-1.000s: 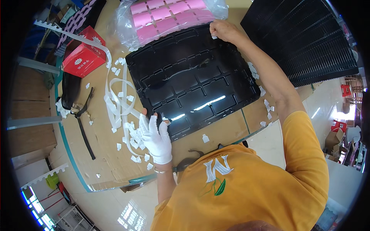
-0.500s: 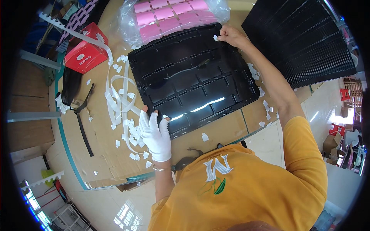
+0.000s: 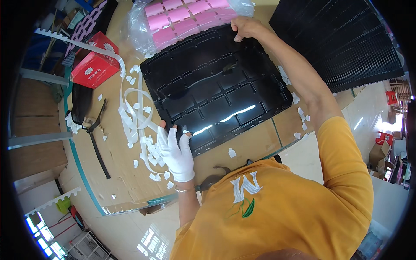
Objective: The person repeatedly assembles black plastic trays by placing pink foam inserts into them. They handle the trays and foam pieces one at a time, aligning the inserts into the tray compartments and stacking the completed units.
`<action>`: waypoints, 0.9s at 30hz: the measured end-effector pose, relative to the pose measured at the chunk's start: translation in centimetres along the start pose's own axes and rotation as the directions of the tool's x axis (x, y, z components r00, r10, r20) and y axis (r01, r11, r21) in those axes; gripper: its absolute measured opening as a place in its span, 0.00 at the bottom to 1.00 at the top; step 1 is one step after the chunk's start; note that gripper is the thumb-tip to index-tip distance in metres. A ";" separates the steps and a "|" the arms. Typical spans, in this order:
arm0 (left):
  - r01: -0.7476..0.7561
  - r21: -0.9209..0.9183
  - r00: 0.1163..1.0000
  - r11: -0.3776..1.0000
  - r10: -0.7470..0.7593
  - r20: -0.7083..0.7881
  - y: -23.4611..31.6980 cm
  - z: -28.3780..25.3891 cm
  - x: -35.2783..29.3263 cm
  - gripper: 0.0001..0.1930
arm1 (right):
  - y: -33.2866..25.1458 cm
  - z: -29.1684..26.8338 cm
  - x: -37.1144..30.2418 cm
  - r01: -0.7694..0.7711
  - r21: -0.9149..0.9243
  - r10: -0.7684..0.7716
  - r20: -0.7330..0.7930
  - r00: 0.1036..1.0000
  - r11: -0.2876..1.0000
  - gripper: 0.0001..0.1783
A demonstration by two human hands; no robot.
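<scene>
A black moulded plastic tray (image 3: 221,93) lies on the cardboard-covered table in front of me. My left hand (image 3: 177,156), in a white glove with bare fingertips, rests at its near left corner, fingers spread. A small white piece shows by the thumb. At the far edge, my bare right hand (image 3: 246,28) is closed over the tray's rim, with the index finger at the edge and the thumb on the near side. Whether a white tab sits between those fingers is hidden. Loose white tabs (image 3: 154,151) and a curled white strip (image 3: 139,108) lie left of the tray.
Pink moulded pieces in clear plastic (image 3: 180,17) lie beyond the tray. A stack of black ribbed trays (image 3: 338,47) stands at the far right. At the left are a red box (image 3: 95,63) and a black strap (image 3: 99,151). More white tabs (image 3: 302,117) lie at the right.
My right hand has moved left along the tray's far edge and closed over the rim. The white tab it pinched is out of sight. My left hand stays at the corner.
</scene>
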State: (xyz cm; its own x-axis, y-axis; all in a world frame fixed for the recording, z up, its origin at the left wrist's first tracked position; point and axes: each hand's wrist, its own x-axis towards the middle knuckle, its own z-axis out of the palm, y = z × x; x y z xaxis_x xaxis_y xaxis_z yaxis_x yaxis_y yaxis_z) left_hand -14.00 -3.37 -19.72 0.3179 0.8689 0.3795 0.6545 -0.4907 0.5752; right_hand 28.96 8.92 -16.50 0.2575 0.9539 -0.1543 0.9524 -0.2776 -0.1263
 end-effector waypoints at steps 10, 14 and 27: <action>0.033 0.013 0.999 0.999 -0.033 -0.003 0.3 -0.2 0.1 0.15 | 3.1 0.7 -1.3 0.140 0.195 -0.123 -0.098 0.988 0.971 0.09; 0.023 0.025 1.000 0.999 -0.023 -0.003 0.4 -0.3 0.1 0.16 | 2.8 -0.4 -1.3 0.252 0.105 -0.250 -0.038 0.968 0.962 0.07; 0.013 -0.002 1.000 1.000 -0.013 -0.007 -0.1 -0.1 0.3 0.15 | 1.8 1.1 -2.7 0.487 -0.308 -0.567 -0.285 0.773 0.817 0.04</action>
State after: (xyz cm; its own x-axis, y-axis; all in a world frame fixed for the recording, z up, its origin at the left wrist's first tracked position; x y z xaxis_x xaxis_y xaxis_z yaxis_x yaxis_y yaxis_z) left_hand -14.03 -3.11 -19.56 0.3047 0.8745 0.3775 0.6573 -0.4799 0.5811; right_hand 29.83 5.74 -17.36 -0.2949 0.9271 0.2313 0.9542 0.2728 0.1233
